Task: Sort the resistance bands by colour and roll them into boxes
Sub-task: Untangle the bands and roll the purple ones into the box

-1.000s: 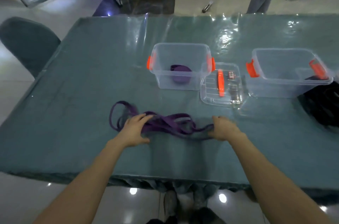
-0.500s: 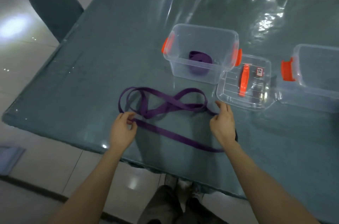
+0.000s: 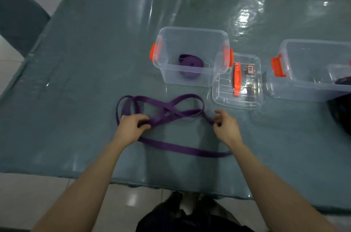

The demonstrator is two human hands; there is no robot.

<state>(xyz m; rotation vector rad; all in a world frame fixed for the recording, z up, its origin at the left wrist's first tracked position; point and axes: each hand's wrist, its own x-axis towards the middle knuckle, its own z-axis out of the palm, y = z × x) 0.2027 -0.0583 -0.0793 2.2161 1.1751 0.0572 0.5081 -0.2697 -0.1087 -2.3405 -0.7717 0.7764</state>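
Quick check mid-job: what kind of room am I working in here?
Probably a home dining area, not a workshop. The work surface is a dining-type table under a teal cloth with a clear plastic cover, an upholstered chair stands at its far left corner, and the floor is glossy tile.

Both forearms bare, reaching fwd from bottom of view over the table edge, angled inward toward each other. Left hand (image 3: 132, 127) palm down, fingers curled and pinched onto the purple band (image 3: 171, 110) at its crossing. Right hand (image 3: 227, 129) set apart to the right, palm down, wrist straight, fingers half bent & loosely spread, thumb and fingertips at the band's right end; grip there unclear.
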